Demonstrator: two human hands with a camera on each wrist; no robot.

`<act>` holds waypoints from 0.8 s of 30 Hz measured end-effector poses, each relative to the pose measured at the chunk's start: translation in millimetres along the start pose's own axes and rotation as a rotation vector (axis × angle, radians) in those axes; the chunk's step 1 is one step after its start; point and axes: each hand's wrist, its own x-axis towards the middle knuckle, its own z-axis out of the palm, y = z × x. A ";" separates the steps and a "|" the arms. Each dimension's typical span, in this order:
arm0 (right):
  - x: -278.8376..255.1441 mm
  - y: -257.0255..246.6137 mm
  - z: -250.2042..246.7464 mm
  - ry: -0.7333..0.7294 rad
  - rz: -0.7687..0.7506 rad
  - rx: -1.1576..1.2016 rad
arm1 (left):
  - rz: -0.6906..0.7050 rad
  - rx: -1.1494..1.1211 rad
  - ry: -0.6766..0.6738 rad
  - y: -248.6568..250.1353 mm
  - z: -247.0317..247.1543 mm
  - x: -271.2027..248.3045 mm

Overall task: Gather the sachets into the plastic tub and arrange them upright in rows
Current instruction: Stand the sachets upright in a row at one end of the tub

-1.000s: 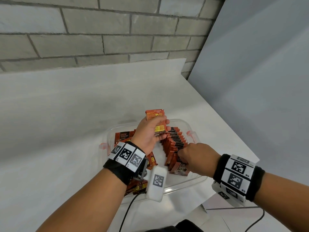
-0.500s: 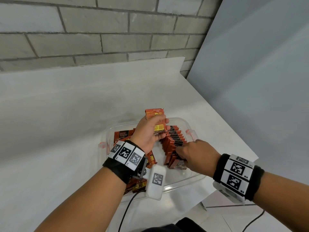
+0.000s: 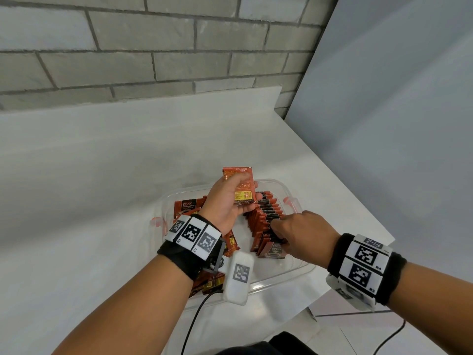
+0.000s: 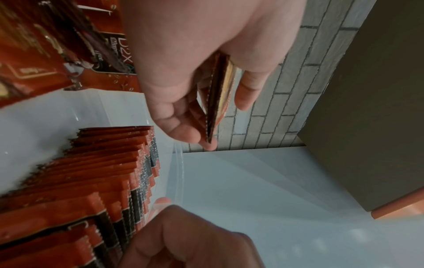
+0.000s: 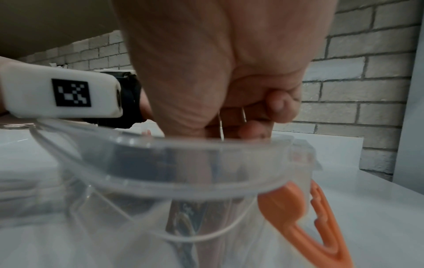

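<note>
A clear plastic tub (image 3: 275,181) with orange clips stands on the white table. Over its middle, my left hand (image 3: 249,191) grips a small stack of red sachets (image 3: 238,172), seen edge-on as the stack (image 4: 218,94) in the left wrist view. A row of upright sachets (image 3: 267,213) fills the tub's right side. My right hand (image 3: 278,228) has its fingers curled into the near end of that row and pinches sachets there. In the right wrist view the curled fingers (image 5: 277,103) sit just above the tub rim (image 5: 183,148). Loose sachets (image 3: 188,207) lie flat at the tub's left.
The table (image 3: 102,201) meets a grey brick wall (image 3: 153,60) at the back and ends close to the tub's right side, beside a grey panel (image 3: 384,124). An orange clip (image 5: 309,217) sticks out from the tub's right end. A cable (image 3: 197,316) hangs from my left wrist.
My right hand has crept slightly farther along the row of upright sachets. The left hand keeps its stack held over the tub, almost still.
</note>
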 end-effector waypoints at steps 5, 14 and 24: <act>1.3 2.4 2.6 0.033 -0.017 0.034 | -0.016 -0.029 -0.014 -0.1 0.2 0.2; 8.9 35.7 -30.4 0.253 0.208 0.657 | -0.051 -0.041 -0.048 -1.0 0.7 -0.5; 25.7 32.5 -30.0 0.350 0.268 1.086 | -0.053 0.101 -0.178 -1.9 4.6 -6.0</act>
